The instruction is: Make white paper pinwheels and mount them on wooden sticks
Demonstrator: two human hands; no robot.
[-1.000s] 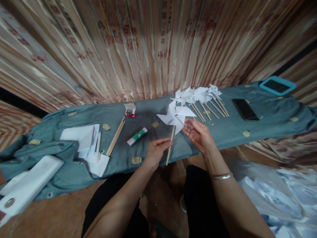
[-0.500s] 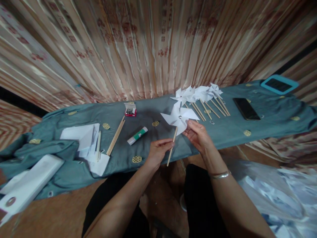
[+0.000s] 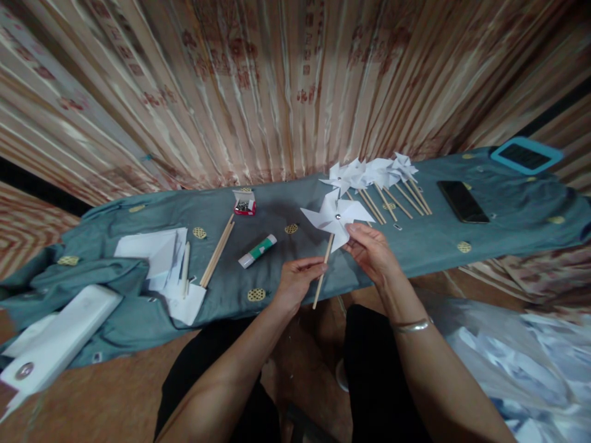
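Note:
A white paper pinwheel (image 3: pixel 337 216) with a shiny pin at its centre is held up over the front part of the table. Its wooden stick (image 3: pixel 323 277) is pinched between the thumb and fingers of my left hand (image 3: pixel 298 280). My right hand (image 3: pixel 372 249) has its thumb and fingers closed on the pinwheel's lower right blade. Just behind it, several finished-looking paper pinwheels (image 3: pixel 376 172) lie overlapping in a row, their sticks pointing toward me. A green and white glue stick (image 3: pixel 257 250) lies to the left of my left hand.
On the cloth-covered table (image 3: pixel 305 246) stand an open red box of pins (image 3: pixel 244 205), loose wooden sticks (image 3: pixel 218 252), white paper sheets (image 3: pixel 161 252) and a white device (image 3: pixel 62 338). At right are a dark phone (image 3: pixel 462 201) and a blue-framed tablet (image 3: pixel 526 155). A plastic bag (image 3: pixel 517 363) sits lower right.
Hardly anything differs. Both hands keep hold of the same pinwheel, and the view has shifted very slightly.

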